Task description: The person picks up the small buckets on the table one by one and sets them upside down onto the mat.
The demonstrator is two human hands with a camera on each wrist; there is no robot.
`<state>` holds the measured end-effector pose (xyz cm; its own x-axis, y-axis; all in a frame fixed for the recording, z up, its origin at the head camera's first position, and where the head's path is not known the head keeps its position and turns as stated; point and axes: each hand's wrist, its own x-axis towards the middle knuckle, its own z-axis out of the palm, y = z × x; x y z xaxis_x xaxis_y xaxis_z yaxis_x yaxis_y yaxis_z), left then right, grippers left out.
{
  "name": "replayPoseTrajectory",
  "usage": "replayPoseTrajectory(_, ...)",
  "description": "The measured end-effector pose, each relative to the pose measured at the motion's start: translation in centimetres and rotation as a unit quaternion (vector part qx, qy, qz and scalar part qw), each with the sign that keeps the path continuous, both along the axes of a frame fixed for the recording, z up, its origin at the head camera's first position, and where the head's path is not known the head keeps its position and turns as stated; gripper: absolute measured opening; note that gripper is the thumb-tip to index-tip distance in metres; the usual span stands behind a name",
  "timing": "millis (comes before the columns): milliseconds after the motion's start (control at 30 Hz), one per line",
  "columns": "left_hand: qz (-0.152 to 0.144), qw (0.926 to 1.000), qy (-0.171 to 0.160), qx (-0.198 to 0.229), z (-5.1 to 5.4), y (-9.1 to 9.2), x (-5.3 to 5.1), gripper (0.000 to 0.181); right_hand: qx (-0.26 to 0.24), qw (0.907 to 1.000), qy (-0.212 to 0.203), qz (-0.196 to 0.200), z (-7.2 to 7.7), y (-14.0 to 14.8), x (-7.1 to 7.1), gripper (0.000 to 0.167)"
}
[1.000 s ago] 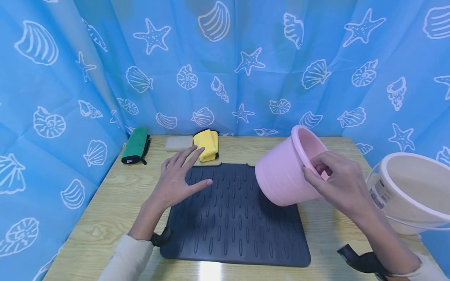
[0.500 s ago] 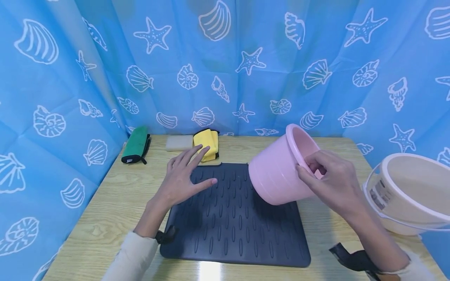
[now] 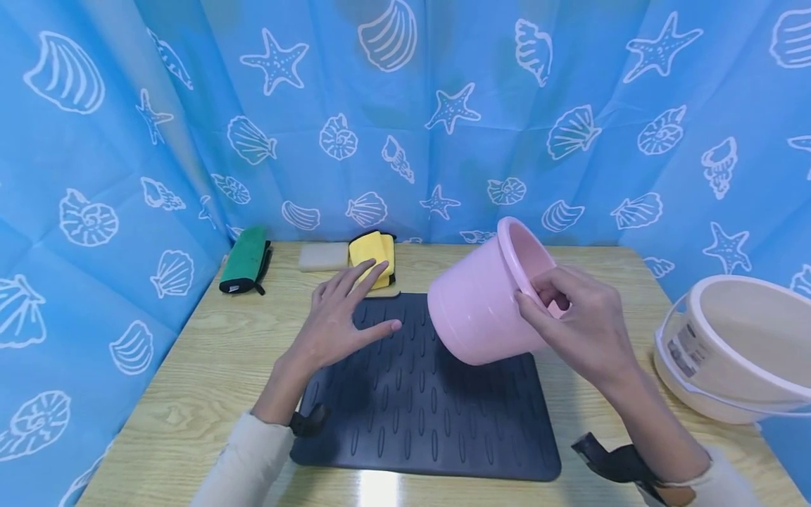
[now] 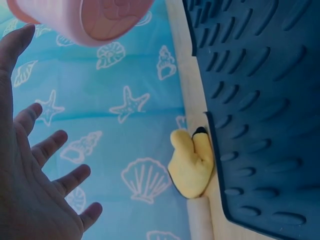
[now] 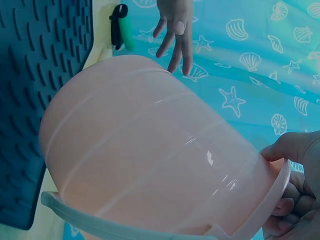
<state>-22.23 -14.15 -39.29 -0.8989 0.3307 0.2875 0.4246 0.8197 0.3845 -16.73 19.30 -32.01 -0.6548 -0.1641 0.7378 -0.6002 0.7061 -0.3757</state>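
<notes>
A pink bucket hangs tilted above the dark ribbed mat, its mouth turned up and to the right. My right hand pinches its rim, thumb outside and fingers inside the mouth. In the right wrist view the bucket shows its side and a pale handle. My left hand hovers over the mat's left part with fingers spread, touching nothing. The left wrist view shows this hand apart from the bucket's base.
A whitish bucket with a wire-like handle stands at the table's right edge. Along the back lie a yellow cloth, a pale block and a green rolled item. A blue shell-patterned curtain encloses the table.
My right hand has carried the pink bucket leftward over the mat and slightly up. My left hand has drifted a little to the right, still spread.
</notes>
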Motion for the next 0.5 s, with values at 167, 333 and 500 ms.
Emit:
replayPoseTrajectory(167,0.001,1.0,-0.001,0.003,0.0,0.3,0.0,0.092,-0.017,0.9998,-0.007,0.006,-0.2,-0.4,-0.1,0.017)
replayPoseTrajectory(333,-0.003,1.0,-0.003,0.009,0.0,0.6,0.0,0.092,-0.038,0.9991,-0.013,0.009,-0.4,-0.8,-0.2,0.014)
replayPoseTrajectory(500,-0.004,0.9996,-0.019,0.022,0.2,1.0,0.2,0.092,-0.062,0.9978,-0.024,0.006,-0.7,-1.2,-0.2,0.012)
